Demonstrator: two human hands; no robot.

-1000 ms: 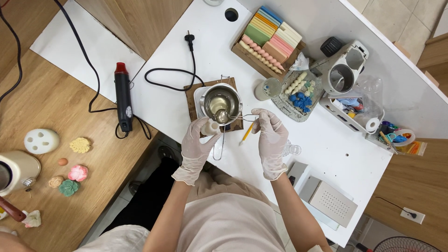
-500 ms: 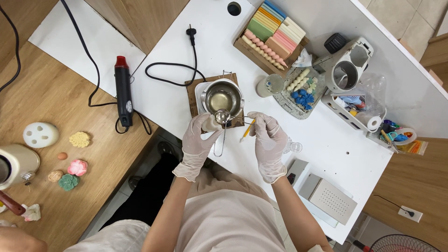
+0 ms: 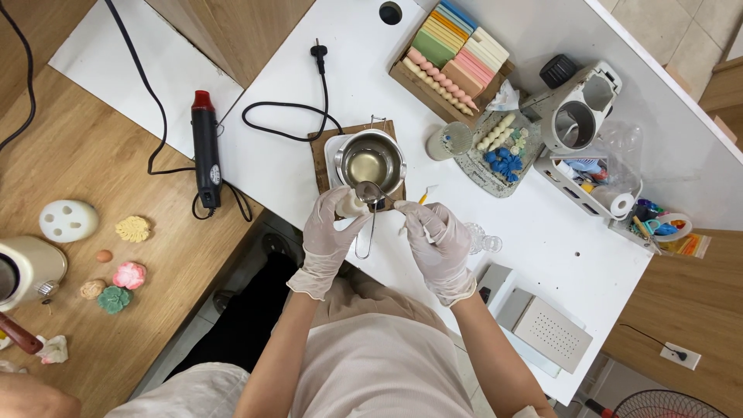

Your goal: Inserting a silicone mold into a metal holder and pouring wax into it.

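An open cardboard box [image 3: 433, 81] lies at the far side of the white tabletop [image 3: 542, 248], packed with flat bars in green, yellow, blue, pink and cream, plus a row of pale twisted sticks along its near edge. Right of the cardboard box, past the grey machine, a white tray [image 3: 573, 182] holds small packets and a roll. The black heat gun [image 3: 206, 151], well left of the cardboard box, carries a small pale label on its body. No signs or screens show.

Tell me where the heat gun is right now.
In the head view the heat gun lies left of the hands, across the edge where the white table meets the wooden bench, left of the metal pot.
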